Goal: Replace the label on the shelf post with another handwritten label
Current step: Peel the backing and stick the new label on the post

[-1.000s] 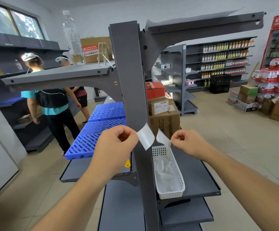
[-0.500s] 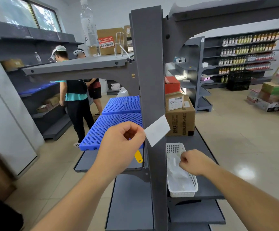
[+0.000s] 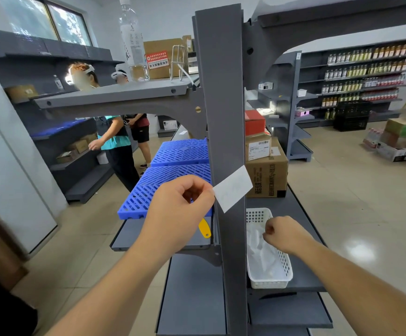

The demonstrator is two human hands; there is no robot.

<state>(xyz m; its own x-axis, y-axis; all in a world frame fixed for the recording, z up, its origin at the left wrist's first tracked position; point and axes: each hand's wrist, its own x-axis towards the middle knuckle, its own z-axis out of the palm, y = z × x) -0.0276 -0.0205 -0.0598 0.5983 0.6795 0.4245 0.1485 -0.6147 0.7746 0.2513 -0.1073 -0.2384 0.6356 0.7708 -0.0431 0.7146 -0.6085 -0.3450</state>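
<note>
A tall grey shelf post [image 3: 221, 98] stands upright in front of me. My left hand [image 3: 180, 209] pinches one end of a white paper label [image 3: 233, 187], which hangs tilted across the front of the post. No label is stuck on the post's visible face. My right hand [image 3: 285, 232] is low on the right, over a white plastic basket [image 3: 282, 277] on the shelf, fingers curled. I cannot see whether anything is held in it. White scraps of paper [image 3: 260, 253] lie in the basket.
Blue plastic grids [image 3: 173, 175] and a yellow tag [image 3: 204, 229] lie on the left shelf. Cardboard boxes [image 3: 266, 170] stand behind the basket. A water bottle [image 3: 133, 40] stands on the upper shelf. Two people [image 3: 114, 132] work at the left wall shelving.
My right hand pulled a white strip away from the label, dropped to the basket and stayed there. The left hand kept the label at the post. My view shifted closer and leftward.
</note>
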